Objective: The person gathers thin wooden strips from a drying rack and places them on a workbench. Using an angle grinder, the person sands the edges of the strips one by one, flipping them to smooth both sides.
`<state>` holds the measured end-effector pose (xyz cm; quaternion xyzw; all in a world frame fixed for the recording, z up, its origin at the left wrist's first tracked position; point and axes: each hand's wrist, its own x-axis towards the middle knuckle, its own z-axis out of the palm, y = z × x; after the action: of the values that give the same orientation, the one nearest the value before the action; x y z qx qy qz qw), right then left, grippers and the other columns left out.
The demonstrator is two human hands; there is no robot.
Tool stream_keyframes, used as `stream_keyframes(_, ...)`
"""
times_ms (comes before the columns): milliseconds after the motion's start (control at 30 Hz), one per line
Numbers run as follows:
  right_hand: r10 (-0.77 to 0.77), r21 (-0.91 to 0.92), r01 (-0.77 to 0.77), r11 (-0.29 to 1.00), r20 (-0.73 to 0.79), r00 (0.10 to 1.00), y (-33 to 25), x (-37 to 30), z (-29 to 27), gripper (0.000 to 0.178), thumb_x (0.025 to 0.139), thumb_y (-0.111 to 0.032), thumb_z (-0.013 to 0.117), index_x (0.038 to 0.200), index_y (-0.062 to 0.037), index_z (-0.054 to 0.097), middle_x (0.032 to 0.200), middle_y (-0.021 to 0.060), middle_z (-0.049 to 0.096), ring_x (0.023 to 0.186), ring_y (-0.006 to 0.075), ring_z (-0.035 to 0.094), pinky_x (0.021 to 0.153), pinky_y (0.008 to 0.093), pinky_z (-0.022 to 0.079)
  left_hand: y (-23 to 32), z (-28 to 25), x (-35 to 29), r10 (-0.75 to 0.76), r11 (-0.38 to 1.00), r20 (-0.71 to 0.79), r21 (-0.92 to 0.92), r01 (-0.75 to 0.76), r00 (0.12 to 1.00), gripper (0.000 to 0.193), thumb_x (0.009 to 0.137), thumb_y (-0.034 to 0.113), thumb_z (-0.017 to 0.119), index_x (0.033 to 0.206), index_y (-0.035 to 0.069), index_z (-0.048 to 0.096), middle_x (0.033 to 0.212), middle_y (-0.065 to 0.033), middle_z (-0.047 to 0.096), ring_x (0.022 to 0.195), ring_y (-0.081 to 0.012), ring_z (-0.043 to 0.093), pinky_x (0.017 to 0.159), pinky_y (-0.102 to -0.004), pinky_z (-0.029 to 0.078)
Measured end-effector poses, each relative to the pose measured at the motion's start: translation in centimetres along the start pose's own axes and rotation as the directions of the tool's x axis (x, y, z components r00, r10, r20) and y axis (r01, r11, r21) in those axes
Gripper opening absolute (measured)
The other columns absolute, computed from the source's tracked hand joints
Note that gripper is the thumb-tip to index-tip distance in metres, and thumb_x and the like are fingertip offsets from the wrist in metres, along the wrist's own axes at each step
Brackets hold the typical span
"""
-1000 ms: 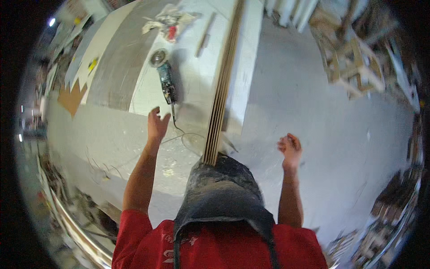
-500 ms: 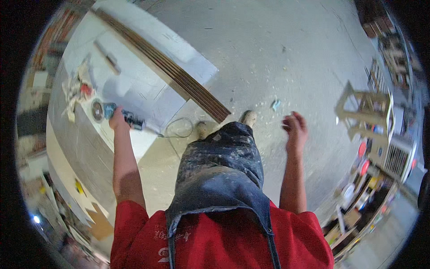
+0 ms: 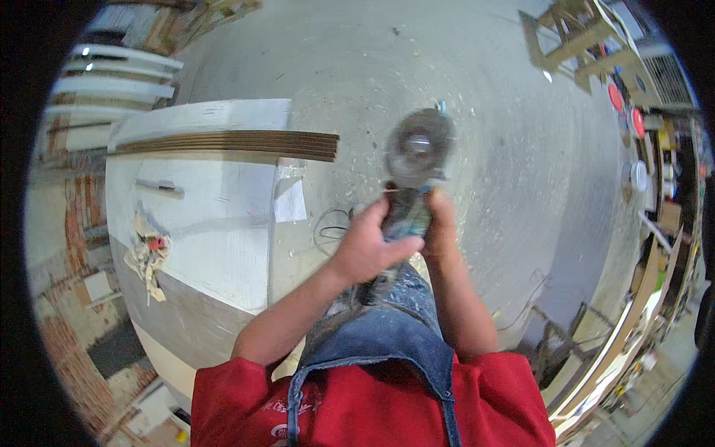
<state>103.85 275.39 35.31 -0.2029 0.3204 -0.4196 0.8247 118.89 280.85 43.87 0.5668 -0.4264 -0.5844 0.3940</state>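
An angle grinder [image 3: 406, 208] is held up in front of my apron, its round disc [image 3: 419, 145] pointing away from me and blurred by motion. My left hand [image 3: 372, 246] is closed round the left side of its body, the thumb lying across the top. On the opposite side, near the grinder's head, my right hand [image 3: 441, 223] has its fingers wrapped against the tool. Part of the right hand's grip is hidden behind the body. A thin looped cord [image 3: 331, 229] shows at the left, beside my left wrist.
A large white-topped table [image 3: 223, 194] stands at my left. On it lie long brown grooved strips [image 3: 238, 144], a slim bar [image 3: 160, 187] and a crumpled cloth [image 3: 151, 257]. A wooden stand [image 3: 573, 45] is far right. Red-lidded buckets [image 3: 637, 121] and a cluttered shelf line the right side.
The grinder has moved off the table to the front of my body. My right hand, free and apart before, now grips it too. My view has turned, so the table and strips appear rotated.
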Motion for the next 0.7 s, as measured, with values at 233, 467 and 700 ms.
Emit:
stream_keyframes(233, -0.002, 0.314, 0.099, 0.944, -0.292, 0.956, -1.6, -5.1, -4.8, 0.063, 0.089, -0.049, 0.071, 0.129, -0.001, 0.057, 0.098, 0.0208, 0.071, 0.079, 0.0309, 0.073, 0.067, 0.0397, 0.064, -1.1, 2.6, -7.0, -0.333, 0.866, 0.439, 0.492, 0.087, 0.834, 0.115, 0.083, 0.032, 0.081, 0.16, -0.006, 0.005, 0.146, -0.0372, 0.046, 0.129, -0.0464, 0.055, 0.107, -0.0469, 0.046)
stream_keyframes(467, -0.12, 0.148, 0.222, 0.964, -0.501, 0.857, 1.8, -2.8, -3.2, 0.064, 0.084, -0.028, 0.075, 0.135, -0.0052, 0.045, 0.1, 0.0147, 0.063, 0.077, 0.0282, 0.071, 0.063, 0.0415, 0.063, -3.6, -1.0, -5.2, -0.364, 0.743, 0.371, 0.669, 0.026, 0.855, 0.1, 0.088, 0.023, 0.074, 0.16, -0.003, 0.01, 0.135, -0.0398, 0.052, 0.115, -0.0507, 0.06, 0.098, -0.0513, 0.049)
stream_keyframes(700, -0.148, -0.118, 0.101, 0.988, -0.523, 0.839, 3.1, 8.2, 0.1, 0.078, 0.076, -0.018, 0.085, 0.143, -0.0036, 0.047, 0.106, 0.0121, 0.066, 0.086, 0.0216, 0.069, 0.071, 0.0362, 0.057, -4.8, -19.3, 3.3, 0.018, 0.302, 0.147, 0.942, -0.146, 0.989, 0.098, 0.077, 0.026, 0.086, 0.156, 0.005, 0.033, 0.156, -0.0203, 0.043, 0.142, -0.0365, 0.043, 0.119, -0.0471, 0.034)
